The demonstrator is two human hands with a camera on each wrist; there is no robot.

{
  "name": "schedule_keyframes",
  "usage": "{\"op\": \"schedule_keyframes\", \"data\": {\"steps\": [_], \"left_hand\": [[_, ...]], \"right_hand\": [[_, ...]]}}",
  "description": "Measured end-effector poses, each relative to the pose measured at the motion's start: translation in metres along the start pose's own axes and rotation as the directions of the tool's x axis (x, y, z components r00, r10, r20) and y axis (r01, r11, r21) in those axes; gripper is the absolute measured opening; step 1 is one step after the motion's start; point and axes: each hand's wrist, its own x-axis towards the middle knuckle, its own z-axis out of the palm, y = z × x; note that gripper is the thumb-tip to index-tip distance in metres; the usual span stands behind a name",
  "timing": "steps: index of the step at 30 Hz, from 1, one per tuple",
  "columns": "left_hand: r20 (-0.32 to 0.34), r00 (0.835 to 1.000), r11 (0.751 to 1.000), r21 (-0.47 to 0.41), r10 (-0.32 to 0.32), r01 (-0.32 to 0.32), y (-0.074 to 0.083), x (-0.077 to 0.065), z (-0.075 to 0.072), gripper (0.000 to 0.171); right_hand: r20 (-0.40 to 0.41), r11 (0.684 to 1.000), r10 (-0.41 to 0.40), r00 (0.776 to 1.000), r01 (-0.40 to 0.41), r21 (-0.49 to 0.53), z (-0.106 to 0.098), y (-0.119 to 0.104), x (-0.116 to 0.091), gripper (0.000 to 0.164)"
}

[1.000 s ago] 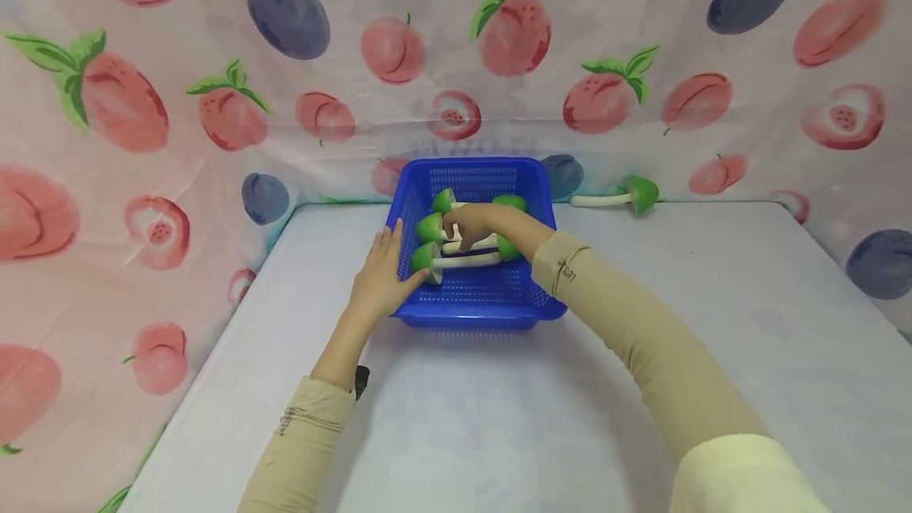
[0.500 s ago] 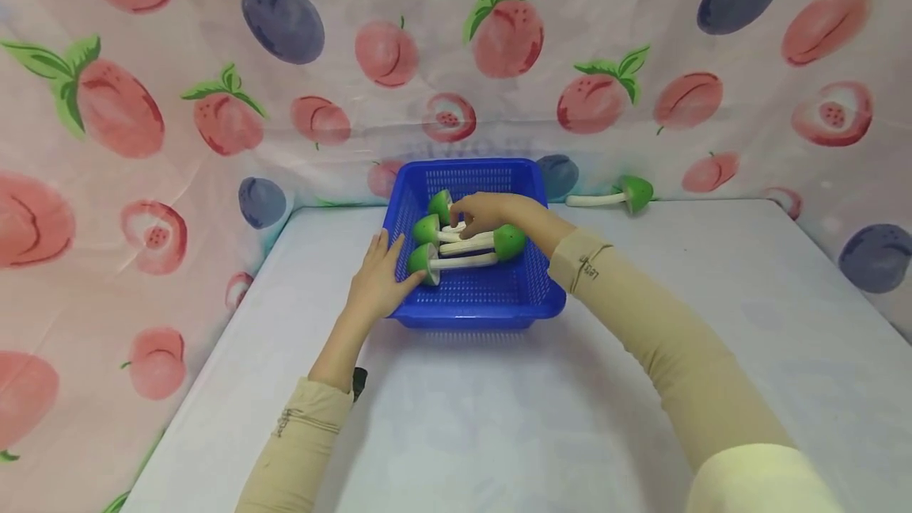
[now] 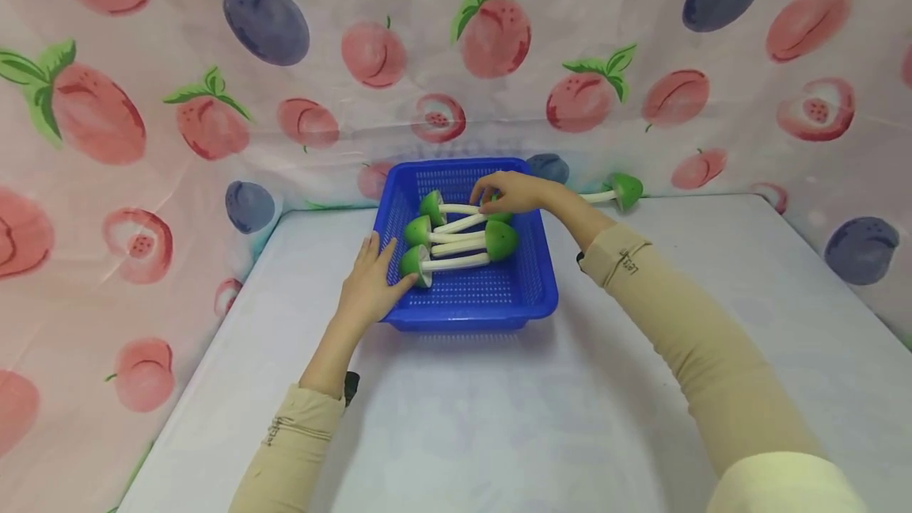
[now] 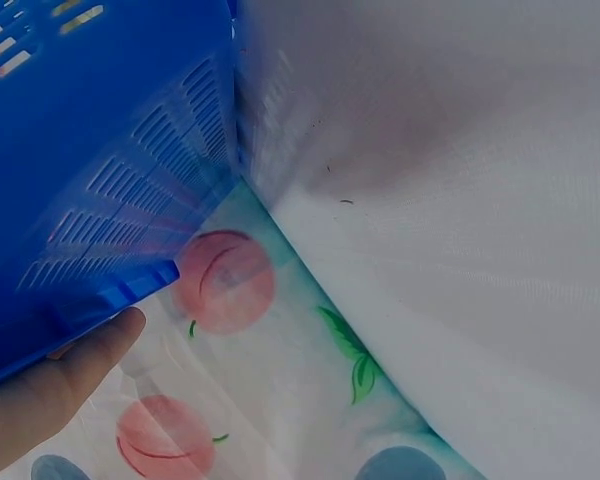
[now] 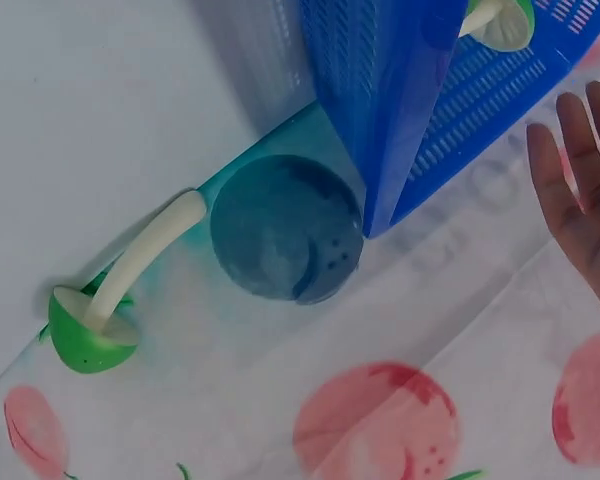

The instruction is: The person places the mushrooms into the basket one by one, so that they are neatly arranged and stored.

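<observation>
A blue plastic basket (image 3: 466, 313) holds several toy mushrooms with green caps and white stems, lying sideways. My left hand (image 3: 366, 290) rests on the basket's left rim with its fingers extended; its thumb reaches inside, right at the cap of the front mushroom (image 3: 413, 264). In the left wrist view, fingers (image 4: 90, 358) lie along the rim. Over the back right of the basket is my right hand (image 3: 514, 191), partly covering a green cap. The right wrist view shows that hand's fingers (image 5: 552, 185) spread, with nothing in them.
One more green mushroom (image 3: 627, 190) lies outside the basket, to its right, along the table's back edge. Behind the white table (image 3: 442, 418) hangs a fruit-print cloth (image 3: 299, 149), which also runs down the left side.
My right hand has come away from the mushroom stems in the basket and moved back and to the right, uncovering them. The left hand keeps its place on the rim.
</observation>
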Motion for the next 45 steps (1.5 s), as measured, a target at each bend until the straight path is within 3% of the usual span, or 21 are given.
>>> {"op": "schedule_keyframes", "data": {"steps": [9,15,20,27,33,39,42,45], "left_hand": [[0.011,1.000,1.000,-0.011,0.010,-0.010,0.001,0.000,0.004,0.077],[0.009,1.000,1.000,-0.004,-0.006,0.006,0.003,0.000,-0.002,0.077],[0.007,1.000,1.000,-0.009,0.017,-0.017,0.005,0.006,-0.001,0.076],[0.012,1.000,1.000,-0.001,0.018,-0.018,0.003,0.003,0.002,0.076],[-0.003,1.000,1.000,0.003,-0.014,0.014,-0.002,-0.002,-0.003,0.077],[0.013,1.000,1.000,0.001,0.002,-0.002,-0.002,0.000,-0.002,0.076],[0.011,1.000,1.000,0.001,0.005,-0.005,-0.001,0.002,-0.001,0.075],[0.003,1.000,1.000,0.005,0.003,-0.003,-0.002,0.001,-0.001,0.075]], "right_hand": [[-0.104,1.000,0.026,0.994,-0.025,0.018,-0.007,0.028,-0.023,0.027],[-0.186,0.995,0.092,0.978,-0.083,0.056,-0.015,0.048,-0.040,0.028],[-0.250,0.995,0.093,0.964,-0.081,0.059,-0.019,0.070,-0.060,0.029],[-0.274,0.991,0.125,0.953,-0.110,0.071,-0.016,0.093,-0.084,0.030],[-0.344,0.975,0.221,0.913,-0.204,0.085,-0.017,0.112,-0.089,0.035],[-0.405,0.942,0.336,0.850,-0.307,0.139,-0.015,0.146,-0.107,0.040],[-0.438,0.929,0.369,0.820,-0.334,0.158,-0.013,0.157,-0.114,0.042],[-0.456,0.927,0.374,0.808,-0.344,0.152,-0.009,0.166,-0.115,0.046]]}}
